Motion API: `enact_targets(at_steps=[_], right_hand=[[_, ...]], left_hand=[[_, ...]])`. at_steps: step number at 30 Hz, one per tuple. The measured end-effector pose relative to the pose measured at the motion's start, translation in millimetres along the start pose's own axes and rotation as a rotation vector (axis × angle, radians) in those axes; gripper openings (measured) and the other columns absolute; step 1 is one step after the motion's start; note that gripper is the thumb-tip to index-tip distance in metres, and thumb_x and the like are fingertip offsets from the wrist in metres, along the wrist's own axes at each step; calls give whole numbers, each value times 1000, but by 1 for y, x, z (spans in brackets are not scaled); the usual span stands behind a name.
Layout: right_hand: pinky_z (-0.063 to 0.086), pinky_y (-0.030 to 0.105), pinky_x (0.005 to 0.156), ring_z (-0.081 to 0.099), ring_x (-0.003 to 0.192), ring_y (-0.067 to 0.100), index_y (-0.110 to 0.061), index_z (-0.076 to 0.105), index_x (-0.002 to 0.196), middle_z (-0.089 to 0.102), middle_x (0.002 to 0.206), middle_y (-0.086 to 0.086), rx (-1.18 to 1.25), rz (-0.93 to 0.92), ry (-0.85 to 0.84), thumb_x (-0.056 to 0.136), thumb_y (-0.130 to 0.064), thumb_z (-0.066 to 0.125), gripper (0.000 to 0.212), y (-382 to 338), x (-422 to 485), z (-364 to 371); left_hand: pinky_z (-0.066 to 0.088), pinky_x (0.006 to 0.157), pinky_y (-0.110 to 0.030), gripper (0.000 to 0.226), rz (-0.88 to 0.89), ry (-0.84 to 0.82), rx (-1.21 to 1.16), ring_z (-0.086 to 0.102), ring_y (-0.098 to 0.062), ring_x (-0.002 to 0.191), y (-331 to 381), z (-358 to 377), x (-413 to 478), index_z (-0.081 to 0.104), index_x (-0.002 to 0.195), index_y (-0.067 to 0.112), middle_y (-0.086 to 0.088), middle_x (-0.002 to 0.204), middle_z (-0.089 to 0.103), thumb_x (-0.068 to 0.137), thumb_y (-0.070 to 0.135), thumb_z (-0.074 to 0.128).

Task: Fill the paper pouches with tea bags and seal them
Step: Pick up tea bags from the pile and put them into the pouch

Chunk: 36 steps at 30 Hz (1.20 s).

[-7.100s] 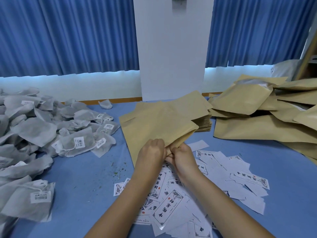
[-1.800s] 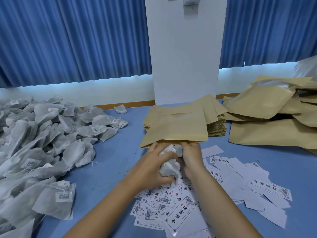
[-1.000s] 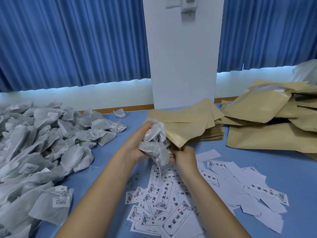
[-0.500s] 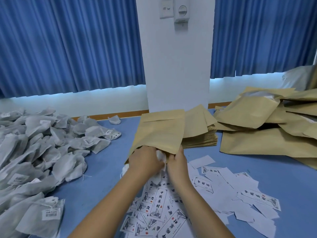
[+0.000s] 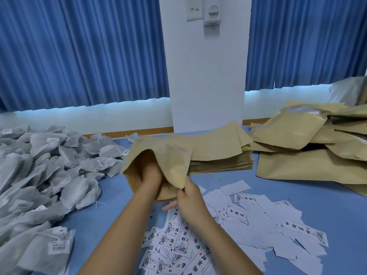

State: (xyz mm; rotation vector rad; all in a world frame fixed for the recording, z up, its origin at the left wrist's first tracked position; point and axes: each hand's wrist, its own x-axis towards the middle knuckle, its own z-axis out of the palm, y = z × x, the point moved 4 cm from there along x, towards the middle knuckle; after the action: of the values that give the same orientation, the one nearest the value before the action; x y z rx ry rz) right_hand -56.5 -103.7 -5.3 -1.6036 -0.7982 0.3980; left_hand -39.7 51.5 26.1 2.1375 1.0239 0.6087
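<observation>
A brown paper pouch (image 5: 174, 155) is held up over the blue table (image 5: 113, 197), its mouth open toward me. My left hand (image 5: 149, 171) is pushed wrist-deep into the mouth; its fingers are hidden by the paper. No tea bags show at the mouth. My right hand (image 5: 190, 197) pinches the near right edge of the pouch mouth and holds it open. A big heap of grey tea bags (image 5: 39, 171) with white barcode tags lies at the left.
A stack of flat empty pouches (image 5: 220, 161) sits just behind the held one. Bulging pouches (image 5: 309, 139) are piled at the right. Loose printed labels (image 5: 238, 225) are scattered under my forearms. A white pillar (image 5: 206, 76) and blue curtains stand behind the table.
My left hand, which gripped a bunch of tea bags at the pouch mouth, has gone deep inside the pouch; the bags are out of sight. My right hand still holds the edge.
</observation>
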Motion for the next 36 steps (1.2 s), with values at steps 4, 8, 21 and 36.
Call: enact_targets(at_steps=[4, 8, 21, 36], right_hand=[[52, 41, 70, 72, 61, 22, -24, 44, 126, 57, 126, 6, 138, 26, 2, 97, -1, 24, 42, 2, 1, 0], [59, 37, 64, 72, 64, 32, -11, 54, 122, 73, 93, 13, 361, 85, 132, 97, 1, 27, 39, 5, 9, -22], [56, 26, 55, 72, 71, 35, -26, 56, 106, 75, 91, 6, 598, 19, 217, 95, 5, 31, 41, 6, 12, -30], [60, 38, 72, 69, 83, 43, -6, 46, 128, 66, 110, 21, 802, 34, 192, 98, 6, 27, 38, 6, 14, -39]], left_hand=[[28, 108, -33, 44, 87, -228, 571, 39, -27, 129, 12, -8, -9, 32, 141, 11, -15, 142, 40, 101, 26, 41], [39, 100, -34, 39, 389, -203, 557, 51, -25, 117, 43, -22, -54, 51, 129, 16, -10, 128, 56, 97, 36, 43], [38, 95, -43, 51, -126, 181, 664, 39, -37, 121, -160, -95, -16, 39, 137, 10, -20, 134, 41, 92, 28, 54], [34, 100, -42, 51, 110, 92, 568, 37, -34, 124, -123, -50, -21, 46, 138, 30, -15, 135, 44, 91, 51, 50]])
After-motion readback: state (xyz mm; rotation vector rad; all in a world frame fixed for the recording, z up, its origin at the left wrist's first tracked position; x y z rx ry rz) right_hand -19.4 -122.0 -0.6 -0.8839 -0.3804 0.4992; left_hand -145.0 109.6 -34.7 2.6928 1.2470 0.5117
